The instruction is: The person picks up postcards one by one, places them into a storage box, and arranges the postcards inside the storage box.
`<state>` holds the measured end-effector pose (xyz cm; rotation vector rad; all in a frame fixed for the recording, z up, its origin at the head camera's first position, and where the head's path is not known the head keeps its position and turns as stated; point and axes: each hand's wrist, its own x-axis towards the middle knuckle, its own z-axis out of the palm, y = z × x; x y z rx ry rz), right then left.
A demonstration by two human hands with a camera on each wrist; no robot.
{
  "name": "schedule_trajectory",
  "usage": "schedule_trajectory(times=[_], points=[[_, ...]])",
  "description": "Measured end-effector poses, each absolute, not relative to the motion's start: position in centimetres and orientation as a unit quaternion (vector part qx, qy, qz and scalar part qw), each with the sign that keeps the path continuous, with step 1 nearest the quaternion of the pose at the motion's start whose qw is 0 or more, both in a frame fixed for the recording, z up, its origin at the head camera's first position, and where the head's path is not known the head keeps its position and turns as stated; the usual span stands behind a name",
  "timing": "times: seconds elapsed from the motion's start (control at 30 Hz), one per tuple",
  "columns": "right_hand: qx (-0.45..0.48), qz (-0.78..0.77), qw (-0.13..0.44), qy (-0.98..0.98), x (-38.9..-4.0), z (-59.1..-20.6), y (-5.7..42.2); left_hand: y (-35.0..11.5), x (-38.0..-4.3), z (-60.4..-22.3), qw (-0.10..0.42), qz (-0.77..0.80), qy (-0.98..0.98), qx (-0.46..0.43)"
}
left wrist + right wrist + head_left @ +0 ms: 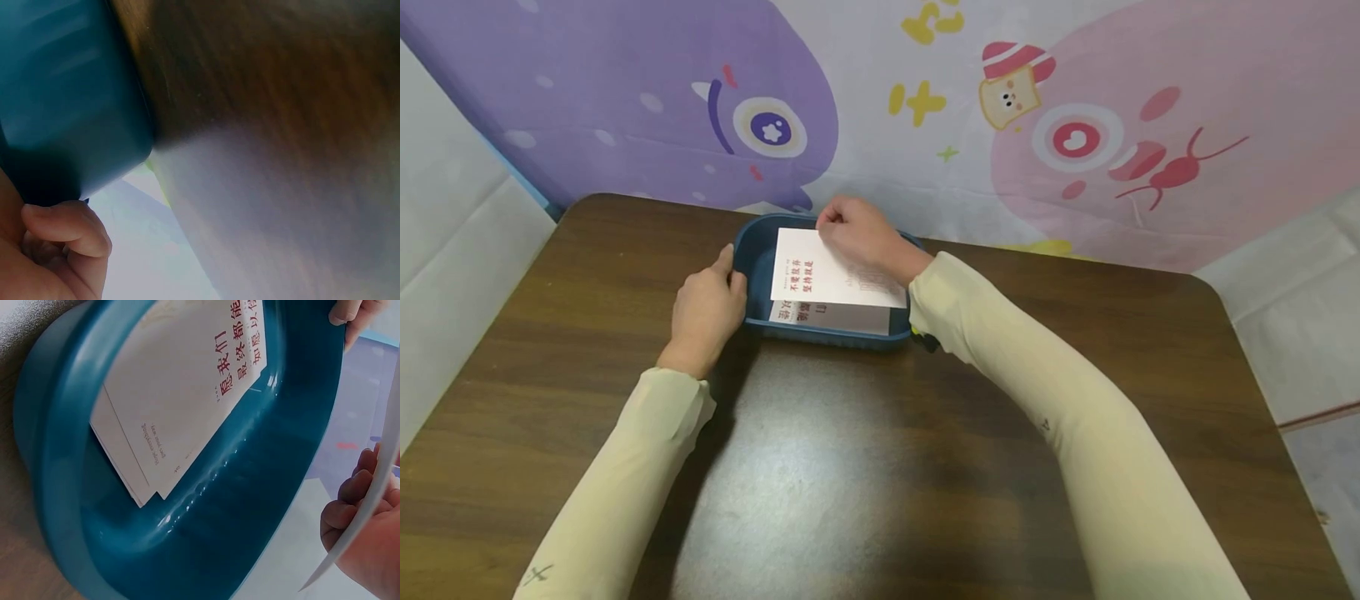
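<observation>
A blue plastic basin [831, 335] stands near the table's back edge. My left hand [706, 312] grips its left rim; the left wrist view shows the curled fingers [69, 234] at the basin's corner. Over the basin, my right hand [868, 242] pinches a white card [808, 267] with red lettering by its far edge. That card [375, 494] appears nearly edge-on in the right wrist view, lifted above the rim. Below it, several overlapping printed cards [181, 400] lie on the basin floor, partly hidden from the head view by the held card.
The brown wooden table [820, 467] spreads toward me, with light glaring on its middle. Behind it hangs a cloth [880, 100] printed with purple and pink cartoon figures, close to the basin's back. A small black and yellow thing [927, 340] shows beside the basin's right end.
</observation>
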<state>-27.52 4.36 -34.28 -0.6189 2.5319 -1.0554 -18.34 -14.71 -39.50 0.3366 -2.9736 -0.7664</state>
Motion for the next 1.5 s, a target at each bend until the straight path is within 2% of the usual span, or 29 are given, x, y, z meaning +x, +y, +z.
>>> schedule_trajectory(times=[1.5], points=[[-0.208, -0.339, 0.166, 0.903, -27.5, -37.4, 2.8, -14.7, -18.3, -39.6, 0.02, -0.252, -0.96, 0.117]])
